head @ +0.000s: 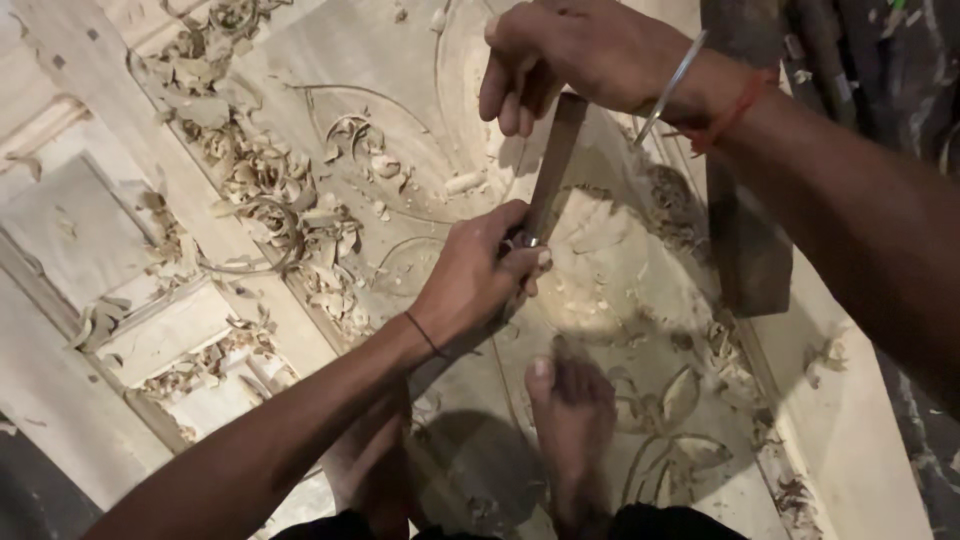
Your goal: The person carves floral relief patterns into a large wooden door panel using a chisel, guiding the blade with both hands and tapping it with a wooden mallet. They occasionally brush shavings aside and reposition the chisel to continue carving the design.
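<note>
With leaves and scrolls cut and shavings [260, 175] strewn, the wood panel [620, 290] looks partly carved, the left hand [470, 275] and right hand [570, 55] both gripping the chisel [552, 165]

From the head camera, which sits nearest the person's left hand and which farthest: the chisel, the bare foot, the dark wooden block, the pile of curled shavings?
1. Chisel: gripped in the left hand itself.
2. Bare foot: just below the hand.
3. Pile of curled shavings: off to the left, on the carved panel.
4. Dark wooden block: off to the right.
Shavings and block are too close to call.
</note>
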